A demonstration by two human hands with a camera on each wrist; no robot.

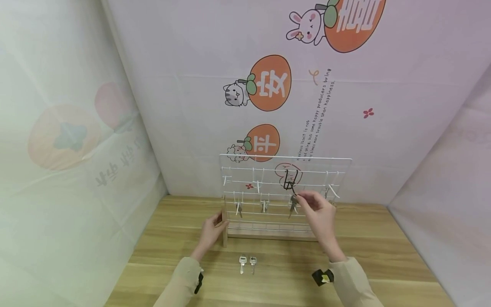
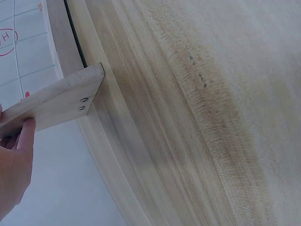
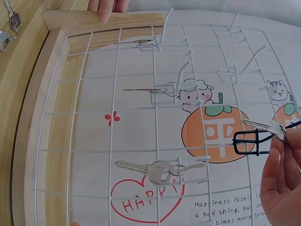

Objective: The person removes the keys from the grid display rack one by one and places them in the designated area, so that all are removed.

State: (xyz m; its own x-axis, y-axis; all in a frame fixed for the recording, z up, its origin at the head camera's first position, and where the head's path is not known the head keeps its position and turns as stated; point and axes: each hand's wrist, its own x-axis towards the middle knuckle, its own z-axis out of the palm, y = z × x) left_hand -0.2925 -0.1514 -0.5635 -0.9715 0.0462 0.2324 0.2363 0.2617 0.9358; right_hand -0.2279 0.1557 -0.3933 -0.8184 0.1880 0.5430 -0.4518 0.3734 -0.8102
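A white wire grid rack (image 1: 285, 158) stands on a wooden base. My left hand (image 1: 212, 230) grips the rack's wooden side board (image 2: 56, 101), thumb on one face. My right hand (image 3: 282, 176) pinches a silver key (image 3: 258, 125) at the tip of a black hook (image 3: 246, 142), which is fixed on the grid. Whether the key's ring is round the hook's prong cannot be made out. Below this hook a key (image 3: 157, 172) hangs by its ring from a white hook. Two more hanging keys, one (image 3: 146, 89) and another (image 3: 141, 42), are on neighbouring white hooks.
Two loose keys, one (image 1: 242, 262) beside another (image 1: 253, 262), lie on the wood-grain table (image 1: 284, 281) in front of the rack. Bare white hooks, such as one hook (image 1: 258, 186), project from the grid's upper part. A printed cloth (image 1: 199, 128) hangs behind.
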